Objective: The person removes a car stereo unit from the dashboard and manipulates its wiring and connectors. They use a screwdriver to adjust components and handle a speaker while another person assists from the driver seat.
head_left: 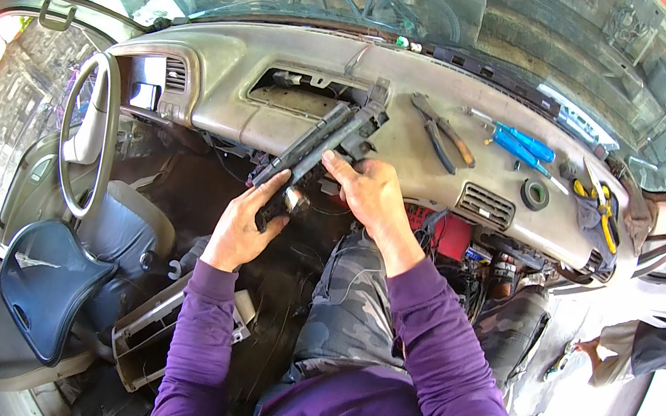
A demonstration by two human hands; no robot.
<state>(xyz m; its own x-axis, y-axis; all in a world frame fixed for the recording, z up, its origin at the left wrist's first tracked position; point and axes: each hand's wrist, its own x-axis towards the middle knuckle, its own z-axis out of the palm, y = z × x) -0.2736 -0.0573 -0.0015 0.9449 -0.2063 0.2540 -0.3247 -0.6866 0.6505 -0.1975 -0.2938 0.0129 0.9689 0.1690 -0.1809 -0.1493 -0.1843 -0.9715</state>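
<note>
A long, black plastic dashboard part point(322, 145), with slotted edges and a bracket at its upper end, is held slanted in front of the dashboard point(226, 56). My left hand point(245, 224) grips its lower end, thumb and fingers on either side. Higher up, my right hand point(372, 201) holds it from the right, thumb lying on its face. A small shiny piece point(295, 199) shows between the hands; its kind is unclear. Behind the part's upper end lies a rectangular dashboard opening point(294, 99), which the part covers at its right side.
On the dashboard top lie pliers point(442, 134), blue-handled screwdrivers point(524, 144), a tape roll point(535, 195) and a yellow-handled tool point(608, 223). The steering wheel point(68, 135) stands left. A loose grey trim frame point(150, 334) rests beside the seat point(9, 329). People are partly visible at right.
</note>
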